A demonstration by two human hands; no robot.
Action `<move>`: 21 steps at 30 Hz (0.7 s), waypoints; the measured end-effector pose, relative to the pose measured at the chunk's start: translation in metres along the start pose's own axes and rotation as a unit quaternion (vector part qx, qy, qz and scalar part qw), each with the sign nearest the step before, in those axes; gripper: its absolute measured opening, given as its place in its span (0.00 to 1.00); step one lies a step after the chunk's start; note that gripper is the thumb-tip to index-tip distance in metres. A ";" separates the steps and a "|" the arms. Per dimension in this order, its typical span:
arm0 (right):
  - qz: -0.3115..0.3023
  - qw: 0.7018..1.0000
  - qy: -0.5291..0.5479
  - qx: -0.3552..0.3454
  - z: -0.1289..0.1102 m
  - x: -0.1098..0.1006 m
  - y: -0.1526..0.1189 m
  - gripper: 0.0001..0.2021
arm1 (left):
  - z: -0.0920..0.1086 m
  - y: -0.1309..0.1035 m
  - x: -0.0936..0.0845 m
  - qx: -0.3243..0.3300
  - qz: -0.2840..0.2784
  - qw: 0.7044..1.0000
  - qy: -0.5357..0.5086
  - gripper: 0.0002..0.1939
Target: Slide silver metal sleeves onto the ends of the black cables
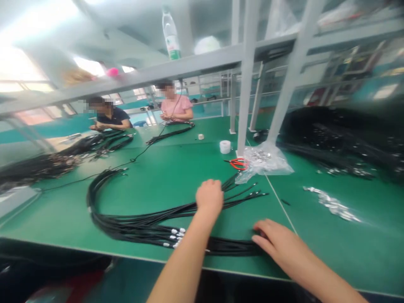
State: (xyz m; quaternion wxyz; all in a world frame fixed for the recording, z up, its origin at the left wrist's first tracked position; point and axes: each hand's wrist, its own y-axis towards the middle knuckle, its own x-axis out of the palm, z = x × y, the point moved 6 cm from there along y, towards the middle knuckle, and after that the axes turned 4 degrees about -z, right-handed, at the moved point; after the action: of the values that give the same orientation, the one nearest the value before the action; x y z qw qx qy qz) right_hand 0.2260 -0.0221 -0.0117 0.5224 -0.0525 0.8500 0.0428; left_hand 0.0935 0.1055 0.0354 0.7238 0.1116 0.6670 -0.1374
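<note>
A bundle of thin black cables (135, 233) lies in a loop on the green table, bent round at the left. My left hand (210, 195) is closed over the upper run of the cables, whose loose ends (249, 194) fan out to its right. White connectors (176, 235) show on the lower run beside my left forearm. My right hand (273, 237) is at the right end of that lower run, its fingers curved and a little apart from the thumb. The cable ends there are partly hidden beneath it.
Red-handled pliers (239, 163), a white tape roll (225, 147) and a clear bag of small metal parts (261, 158) are by the shelf post. Loose silvery parts (334, 204) lie at right. Dark cable piles flank both sides. Two people sit across the table (176, 164).
</note>
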 end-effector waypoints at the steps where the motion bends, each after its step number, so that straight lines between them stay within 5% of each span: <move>1: -0.004 1.000 -0.009 0.004 -0.004 -0.005 0.006 0.10 | -0.017 -0.002 -0.001 -0.026 -0.001 1.000 0.012 0.13; 4: 0.016 0.999 -0.050 0.004 -0.014 -0.017 0.029 0.11 | -0.051 -0.004 0.000 -0.053 -0.020 0.998 0.027 0.11; 7: 0.054 0.995 -0.084 0.008 -0.014 -0.015 0.047 0.19 | -0.062 -0.005 -0.002 -0.057 -0.021 0.998 0.024 0.11; 12: 0.084 0.992 -0.094 0.023 -0.010 -0.001 0.042 0.23 | -0.068 -0.009 -0.038 -0.073 0.051 0.996 -0.021 0.11; 17: 0.088 0.991 -0.082 0.066 -0.011 -0.014 0.019 0.16 | -0.039 -0.017 -0.073 0.003 0.107 0.987 -0.117 0.13; 21: 0.121 0.980 -0.067 0.144 0.037 -0.049 0.007 0.08 | 0.004 -0.043 -0.076 0.147 0.147 0.950 -0.231 0.14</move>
State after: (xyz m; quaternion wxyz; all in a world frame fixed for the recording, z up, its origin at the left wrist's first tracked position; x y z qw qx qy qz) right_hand 0.2796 -0.0081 0.0158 0.5711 0.1296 0.8105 -0.0140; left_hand 0.0766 0.0677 0.1122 0.8456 0.2791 0.4301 -0.1484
